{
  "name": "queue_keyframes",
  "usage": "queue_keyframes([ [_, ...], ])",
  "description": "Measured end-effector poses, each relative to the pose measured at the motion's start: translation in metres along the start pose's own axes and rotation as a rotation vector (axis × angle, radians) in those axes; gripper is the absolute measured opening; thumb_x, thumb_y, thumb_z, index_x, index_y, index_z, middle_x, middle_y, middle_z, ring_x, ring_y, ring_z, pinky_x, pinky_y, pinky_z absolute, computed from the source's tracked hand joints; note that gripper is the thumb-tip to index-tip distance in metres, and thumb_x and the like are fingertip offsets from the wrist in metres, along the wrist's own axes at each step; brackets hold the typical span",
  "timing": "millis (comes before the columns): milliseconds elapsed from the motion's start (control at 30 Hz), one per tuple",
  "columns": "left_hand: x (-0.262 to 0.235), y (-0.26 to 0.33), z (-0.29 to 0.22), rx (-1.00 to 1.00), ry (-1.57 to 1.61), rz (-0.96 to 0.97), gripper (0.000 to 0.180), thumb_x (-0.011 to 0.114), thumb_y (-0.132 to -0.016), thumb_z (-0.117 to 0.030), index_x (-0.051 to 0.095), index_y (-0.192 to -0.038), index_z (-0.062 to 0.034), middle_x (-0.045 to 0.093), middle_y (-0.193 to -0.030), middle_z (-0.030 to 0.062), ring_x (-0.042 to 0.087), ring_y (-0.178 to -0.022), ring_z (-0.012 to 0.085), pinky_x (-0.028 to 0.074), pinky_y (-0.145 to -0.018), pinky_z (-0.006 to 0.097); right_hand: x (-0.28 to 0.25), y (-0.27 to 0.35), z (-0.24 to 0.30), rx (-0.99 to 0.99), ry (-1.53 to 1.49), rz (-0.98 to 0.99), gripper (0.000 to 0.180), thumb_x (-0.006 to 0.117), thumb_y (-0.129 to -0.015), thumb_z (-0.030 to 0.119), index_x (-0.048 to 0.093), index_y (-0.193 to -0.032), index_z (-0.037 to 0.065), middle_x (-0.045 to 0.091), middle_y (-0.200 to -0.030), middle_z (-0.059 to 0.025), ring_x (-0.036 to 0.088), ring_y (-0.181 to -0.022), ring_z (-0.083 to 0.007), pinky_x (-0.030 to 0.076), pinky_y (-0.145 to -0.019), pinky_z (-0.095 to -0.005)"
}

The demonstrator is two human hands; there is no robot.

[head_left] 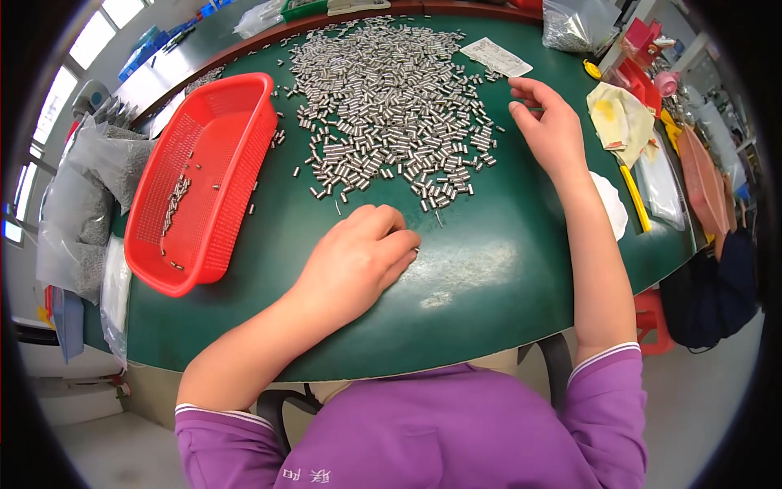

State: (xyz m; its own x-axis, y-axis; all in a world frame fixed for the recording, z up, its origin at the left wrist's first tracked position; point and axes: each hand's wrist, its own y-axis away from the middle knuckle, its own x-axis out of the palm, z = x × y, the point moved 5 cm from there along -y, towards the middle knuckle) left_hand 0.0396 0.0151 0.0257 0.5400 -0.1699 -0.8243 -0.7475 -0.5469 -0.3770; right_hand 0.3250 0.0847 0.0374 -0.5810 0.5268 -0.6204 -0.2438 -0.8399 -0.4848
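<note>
A wide heap of small silvery metal cylinders (391, 90) spreads over the green tabletop (489, 301). Just in front of its near edge, my left hand (354, 257) rests on the table with its fingers curled together. A bit of metal shows at those fingertips, apparently one small cylinder, mostly hidden by the fingers. My right hand (550, 126) hovers beside the heap's right edge, fingers loosely bent and apart from the thumb, with nothing seen in it. To the left, a red plastic basket (232, 175) holds several of the cylinders along its bottom.
Clear bags of metal pieces (77, 220) line the left edge. A white printed card (495, 57) lies beyond the heap, near another filled bag (568, 28). On the right are a yellow-stained cloth (619, 122), a yellow-handled tool (635, 200) and a white round piece (609, 205).
</note>
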Motion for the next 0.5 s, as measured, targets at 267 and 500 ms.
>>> queue_keyframes([
  [267,-0.003,0.005,0.005,-0.002,0.022,-0.056,0.020,0.073,-0.080,-0.003,0.066,-0.099,-0.0047,0.061,-0.093,0.0090,0.061,-0.085,0.0285,0.052,-0.074,0.038,0.029,0.048,0.094,-0.454,-0.070,0.376,0.008,0.073,-0.077,0.017,0.070,-0.081,0.010,0.068,-0.085,-0.0046,0.064,-0.088,-0.0274,0.051,-0.080,-0.0407],
  [500,0.000,0.007,0.014,-0.364,0.256,0.060,0.055,0.068,-0.081,0.000,0.046,-0.132,-0.0018,0.062,-0.099,0.0110,0.061,-0.093,0.0287,0.051,-0.085,0.041,0.046,0.095,0.120,-0.487,-0.026,0.659,0.022,0.080,-0.073,0.021,0.068,-0.089,0.011,0.062,-0.086,-0.0032,0.057,-0.091,-0.0267,0.046,-0.082,-0.0396],
])
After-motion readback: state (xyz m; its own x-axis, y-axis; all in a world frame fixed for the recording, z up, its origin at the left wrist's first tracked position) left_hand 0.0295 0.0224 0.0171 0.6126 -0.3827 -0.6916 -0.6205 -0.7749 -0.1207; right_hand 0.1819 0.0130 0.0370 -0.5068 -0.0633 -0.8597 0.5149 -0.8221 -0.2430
